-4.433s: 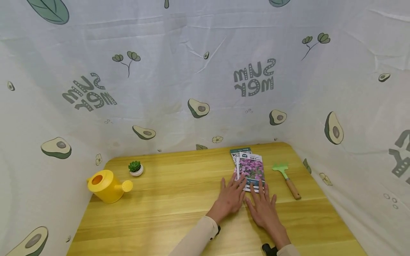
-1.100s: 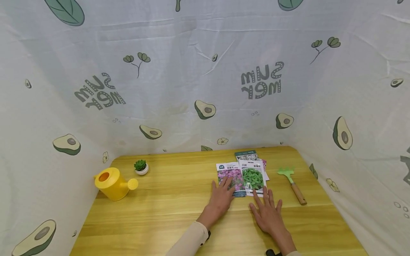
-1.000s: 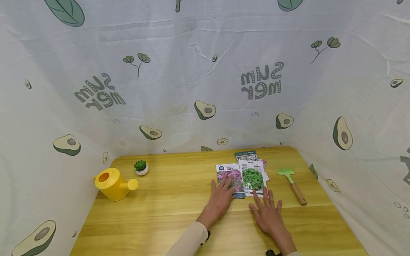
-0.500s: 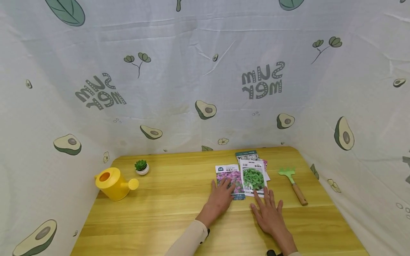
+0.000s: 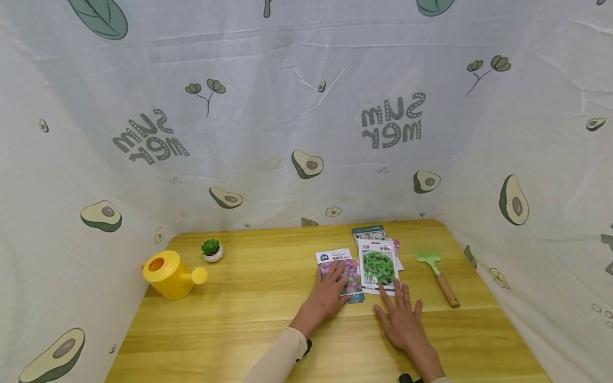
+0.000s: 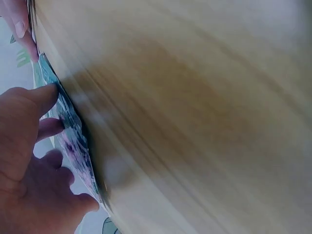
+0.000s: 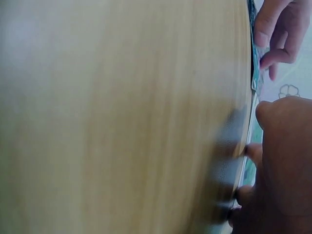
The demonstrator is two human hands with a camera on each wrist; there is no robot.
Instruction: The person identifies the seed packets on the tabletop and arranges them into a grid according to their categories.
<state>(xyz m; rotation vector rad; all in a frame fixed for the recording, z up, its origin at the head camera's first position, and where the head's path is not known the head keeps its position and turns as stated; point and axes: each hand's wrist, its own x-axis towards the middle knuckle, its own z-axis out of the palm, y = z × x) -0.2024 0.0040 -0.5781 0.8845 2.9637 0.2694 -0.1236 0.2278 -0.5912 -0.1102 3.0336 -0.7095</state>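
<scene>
My left hand [image 5: 326, 292] rests with fingers spread on a seed packet with pink flowers [image 5: 333, 256], covering its middle. In the left wrist view that packet [image 6: 73, 141] lies flat beneath the fingertips. To its right is a seed packet with green leaves [image 5: 378, 266]; its lower edge meets the fingertips of my right hand [image 5: 403, 322], which lies palm down. Behind the leafy packet, partly hidden, a dark green-topped packet with white flowers [image 5: 369, 232] and another pink one [image 5: 396, 244] show. The right wrist view has my right hand [image 7: 287, 156] close to the tabletop.
A small green hand rake [image 5: 440, 276] with a wooden handle lies right of the packets. A yellow watering can [image 5: 167, 276] and a small potted succulent [image 5: 211, 250] stand at the left of the wooden table [image 5: 230, 330]. Printed cloth [image 5: 268, 106] hangs behind and at both sides.
Earlier the pink-flower packet topped the stack; now it lies left, with the leafy packet uncovered. Over the last second my left hand has slid it slightly left and nearer. My right hand stays put.
</scene>
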